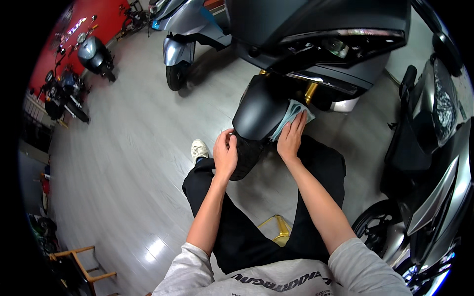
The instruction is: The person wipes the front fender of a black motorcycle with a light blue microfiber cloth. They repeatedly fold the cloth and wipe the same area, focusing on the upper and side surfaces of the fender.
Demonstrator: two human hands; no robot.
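Note:
In front of me stands a dark motor scooter, its matte black front fender (pixel 259 116) over the front wheel (pixel 245 158) between my knees. My right hand (pixel 291 138) presses a light blue cloth (pixel 293 109) against the fender's right side, fingers stretched together over it. Part of the cloth bunches up beyond the fingertips, close to a gold fork tube (pixel 310 92). At the fender's lower left edge is my left hand (pixel 226 154), with fingers curled in beside the tyre. Whether those fingers grip the edge or something small is hidden.
Another scooter (pixel 429 148) stands close on my right. A silver-blue scooter (pixel 178 52) is parked at the far left of mine, and more motorcycles (pixel 66 93) line the red wall. A yellow seat or stand (pixel 281 228) shows between my legs. At lower left is a wooden chair (pixel 81 261).

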